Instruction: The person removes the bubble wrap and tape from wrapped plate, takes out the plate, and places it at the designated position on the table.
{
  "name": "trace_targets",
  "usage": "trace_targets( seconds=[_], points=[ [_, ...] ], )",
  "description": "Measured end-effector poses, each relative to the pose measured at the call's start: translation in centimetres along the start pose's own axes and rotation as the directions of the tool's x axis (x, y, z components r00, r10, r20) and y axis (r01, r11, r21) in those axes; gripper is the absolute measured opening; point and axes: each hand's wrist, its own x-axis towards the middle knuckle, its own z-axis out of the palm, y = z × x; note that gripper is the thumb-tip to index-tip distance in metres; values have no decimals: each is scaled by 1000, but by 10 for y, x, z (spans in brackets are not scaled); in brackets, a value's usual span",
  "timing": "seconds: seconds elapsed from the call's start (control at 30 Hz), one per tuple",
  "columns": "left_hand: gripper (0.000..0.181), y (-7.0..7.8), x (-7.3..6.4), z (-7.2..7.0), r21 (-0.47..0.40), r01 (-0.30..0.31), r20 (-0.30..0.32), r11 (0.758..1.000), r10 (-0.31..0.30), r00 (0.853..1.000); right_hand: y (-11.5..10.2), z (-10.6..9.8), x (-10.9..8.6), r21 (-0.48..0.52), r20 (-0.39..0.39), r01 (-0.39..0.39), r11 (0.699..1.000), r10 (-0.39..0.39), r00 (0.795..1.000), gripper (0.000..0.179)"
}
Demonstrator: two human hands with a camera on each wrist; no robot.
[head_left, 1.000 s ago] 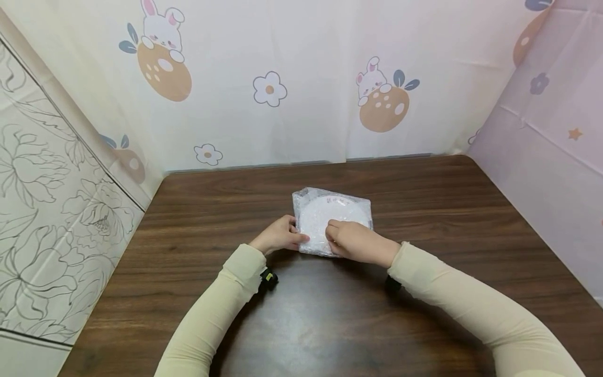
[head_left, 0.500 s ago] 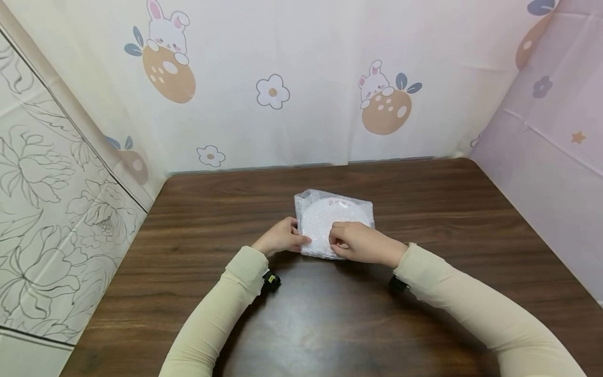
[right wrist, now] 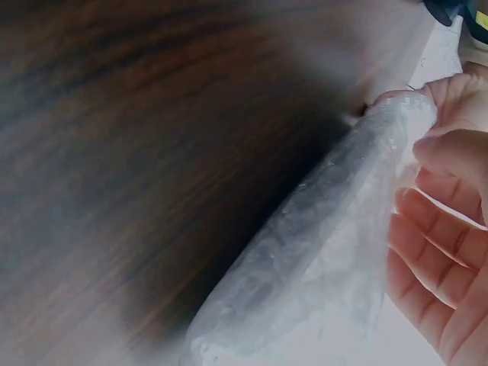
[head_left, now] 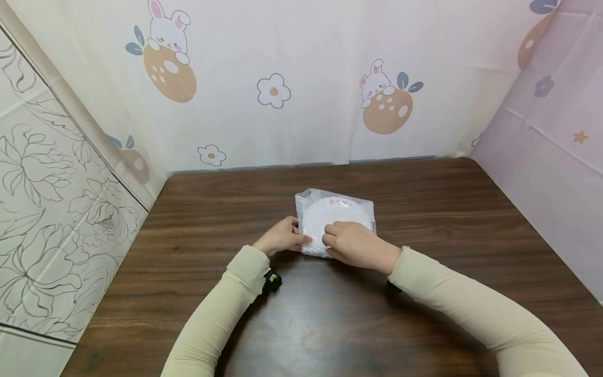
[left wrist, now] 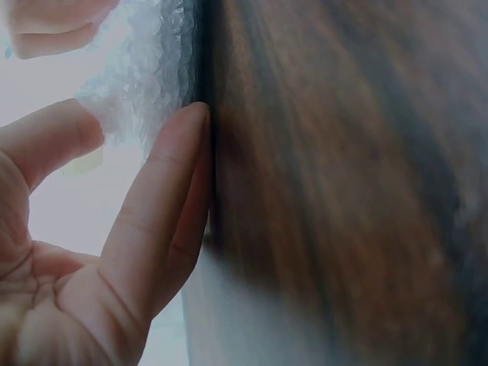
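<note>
A white round plate with reddish marks near its far rim lies inside clear bubble wrap (head_left: 313, 214) on the table. My left hand (head_left: 281, 235) holds the near left corner of the package, thumb on top and the other fingers at its side and edge. In the left wrist view the bubble wrap (left wrist: 164, 69) sits between thumb and fingers. My right hand (head_left: 353, 243) is over the near right part of the plate, fingers curled. Close up, its thumb and fingertips pinch at the surface of the bubble wrap (right wrist: 305, 259); the exact spot is partly hidden.
The dark wood-grain table (head_left: 216, 204) spreads around the package. Behind it hangs a white curtain (head_left: 311, 115) with rabbits and flowers. A panel with line-drawn flowers (head_left: 37, 220) stands at the left, and pale cloth (head_left: 556, 173) at the right.
My right hand shifted a little to the right, then back left over the wrapped plate. My left hand keeps its hold on the corner. The package stays in place on the table.
</note>
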Motion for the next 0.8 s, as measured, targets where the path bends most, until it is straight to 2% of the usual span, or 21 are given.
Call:
trace_targets(
  seconds=[0.13, 0.23, 0.57, 0.8],
  points=[
    [57, 0, 0, 0, 3, -6, 3, 1000, 6, 1000, -1, 2, 1, -54, -7, 5, 999, -5, 1000, 14],
    [58, 1, 0, 0, 3, -9, 3, 1000, 9, 1000, -1, 3, 2, -47, -6, -13, 999, 13, 1000, 13],
    [62, 1, -2, 1, 25, 4, -14, 1000, -3, 1000, 0, 0, 2, 98, 18, -108, 989, 107, 994, 12],
    [62, 1, -2, 3, 1, -9, -21, 1000, 9, 1000, 4, 0, 2, 227, 88, -202, 953, 187, 979, 9]
  ],
)
